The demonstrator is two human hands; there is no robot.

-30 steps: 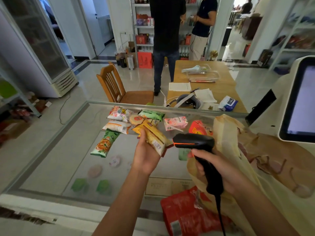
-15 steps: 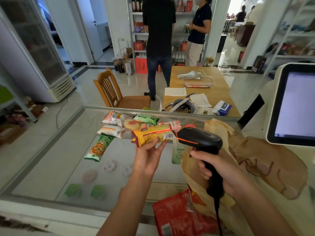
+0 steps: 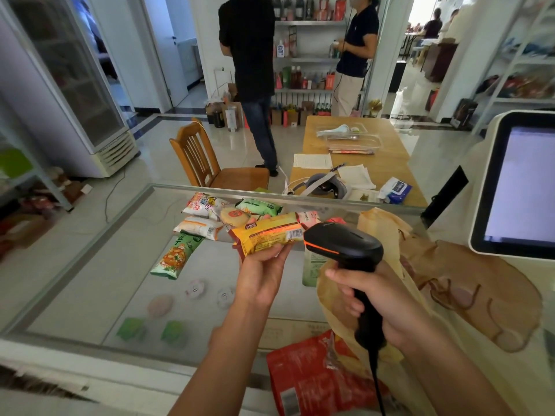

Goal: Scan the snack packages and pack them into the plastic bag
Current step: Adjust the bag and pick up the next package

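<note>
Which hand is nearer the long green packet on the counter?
Left. The left hand is right of the green packet; the right hand is farther right, gripping the scanner.

The red package is cut off by the bottom edge, the screen by the right edge, and a pale green package is partly hidden behind the scanner.

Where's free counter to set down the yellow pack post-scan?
Bare: glass counter between its left frame and the long green pack; also the near strip left of the left hand. Crowded: snack pile far centre, plastic bag and red pack at right.
</note>
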